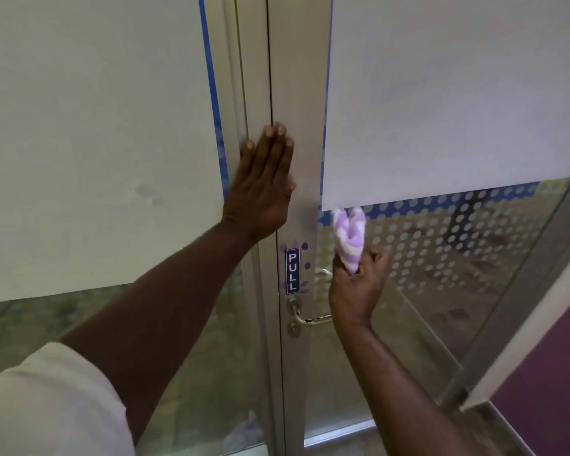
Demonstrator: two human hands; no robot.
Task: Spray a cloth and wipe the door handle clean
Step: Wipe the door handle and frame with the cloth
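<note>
A silver lever door handle [310, 319] sticks out from the metal door frame [298, 159], just below a blue PULL sign [292, 270]. My right hand [356, 291] is closed around a purple and white striped cloth [348, 238] and sits over the outer end of the handle, hiding that end. The cloth's loose part stands up above my fist. My left hand [264, 189] lies flat with fingers straight against the door frame, higher up and to the left, holding nothing. No spray bottle is in view.
White paper sheets [96, 143] cover the upper glass of both doors. Dotted frosted glass [441, 241] lies right of the handle. A keyhole [293, 329] sits under the handle. A purple wall and an angled frame [524, 324] are at the right.
</note>
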